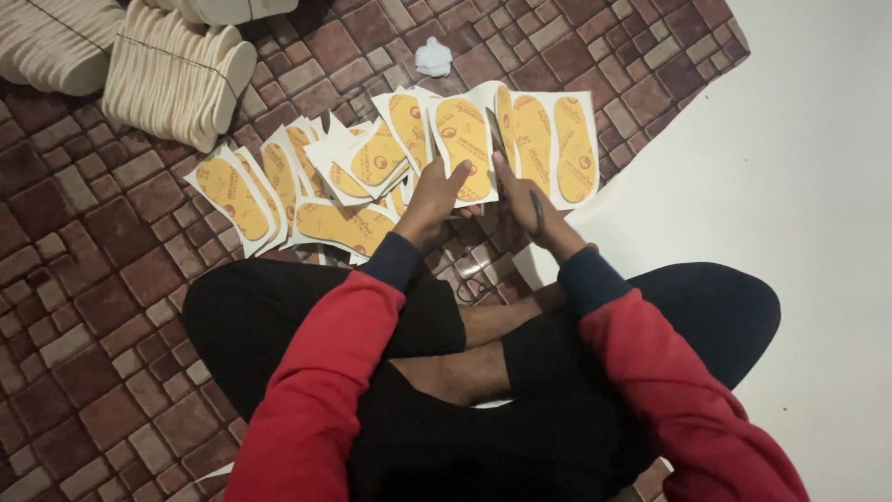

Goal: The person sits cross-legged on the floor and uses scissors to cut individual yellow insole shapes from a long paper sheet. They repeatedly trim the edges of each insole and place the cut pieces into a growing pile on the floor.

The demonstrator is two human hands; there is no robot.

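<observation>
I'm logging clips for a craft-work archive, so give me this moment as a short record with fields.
Setting: person sitting cross-legged on a brick-pattern floor mat
Left hand: holds a white sheet printed with a yellow insole shape
Right hand: grips scissors, blades at the sheet's right edge
Uncut strip: white, with more yellow insole shapes, joined to the held sheet's right
Cut pieces: spread loosely on the mat, left of the hands
Bundles: tied stacks of pale insoles, top left
Other: crumpled white scrap beyond the sheets
</observation>
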